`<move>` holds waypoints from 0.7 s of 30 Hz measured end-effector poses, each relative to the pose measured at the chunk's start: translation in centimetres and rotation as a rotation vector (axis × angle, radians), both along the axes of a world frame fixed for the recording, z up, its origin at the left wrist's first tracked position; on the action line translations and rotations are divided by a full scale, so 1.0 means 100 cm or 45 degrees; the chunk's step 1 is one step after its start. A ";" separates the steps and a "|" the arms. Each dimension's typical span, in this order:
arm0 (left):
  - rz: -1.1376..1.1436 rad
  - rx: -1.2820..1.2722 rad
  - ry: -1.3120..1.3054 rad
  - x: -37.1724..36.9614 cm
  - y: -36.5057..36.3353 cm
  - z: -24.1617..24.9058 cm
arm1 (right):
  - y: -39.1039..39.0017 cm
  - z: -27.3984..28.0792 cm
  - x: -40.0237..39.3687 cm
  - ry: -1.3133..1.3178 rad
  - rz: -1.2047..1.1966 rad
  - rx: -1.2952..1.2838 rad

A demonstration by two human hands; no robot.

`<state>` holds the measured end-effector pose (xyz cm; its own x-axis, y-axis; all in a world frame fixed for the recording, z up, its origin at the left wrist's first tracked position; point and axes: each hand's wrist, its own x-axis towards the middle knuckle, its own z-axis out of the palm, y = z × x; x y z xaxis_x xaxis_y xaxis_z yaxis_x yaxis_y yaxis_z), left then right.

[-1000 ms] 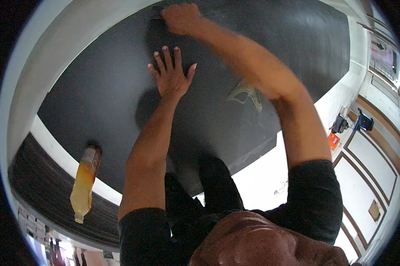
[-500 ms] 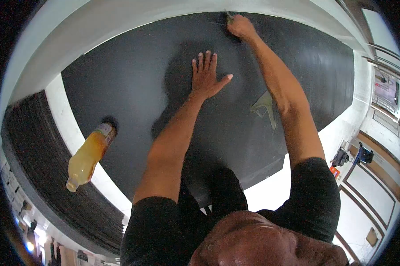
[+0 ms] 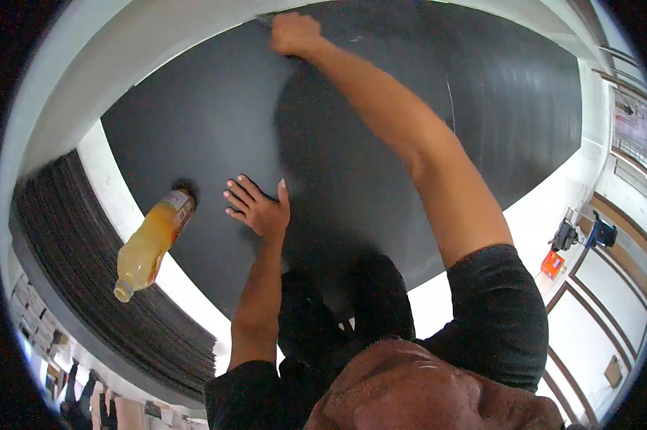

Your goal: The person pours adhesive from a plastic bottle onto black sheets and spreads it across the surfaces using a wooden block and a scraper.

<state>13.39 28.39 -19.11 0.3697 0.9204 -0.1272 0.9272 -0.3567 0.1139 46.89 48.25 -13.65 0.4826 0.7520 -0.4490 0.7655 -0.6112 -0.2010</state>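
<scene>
On the dark sheet [image 3: 352, 165], my left hand [image 3: 260, 211] lies flat with its fingers spread, to the right of the bottle. My right hand [image 3: 295, 34] is closed at the sheet's far edge. From its left side sticks out a small dark tool [image 3: 266, 19], blurred and mostly hidden by the fingers. The bottle [image 3: 151, 244], holding yellowish liquid, stands near the left edge of the sheet. A thin pale line [image 3: 450, 104] shows on the sheet to the right.
A stack of dark sheets [image 3: 87, 258] lies at the left beyond a white edge [image 3: 116, 168]. A pale raised border curves along the far side. At the right are an orange box [image 3: 552, 264] and dark items [image 3: 566, 235]. People's legs [image 3: 87, 401] show at the lower left.
My right hand has moved left along the far edge with the tool. My left hand has slid left and nearer to me. The pale greenish piece by my right forearm no longer shows.
</scene>
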 end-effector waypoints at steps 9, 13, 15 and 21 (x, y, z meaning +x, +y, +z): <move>0.065 -0.081 0.034 0.000 0.001 -0.007 | -0.074 -0.024 0.082 -0.363 0.595 0.267; 0.054 -0.118 0.012 0.000 0.004 -0.010 | -0.054 -0.028 0.093 -0.320 0.108 -0.188; 0.036 -0.121 0.006 0.000 0.006 -0.010 | -0.026 -0.007 0.060 -0.124 0.116 0.045; 0.012 -0.036 -0.022 -0.002 0.003 -0.006 | 0.026 -0.064 -0.002 -0.243 0.666 0.196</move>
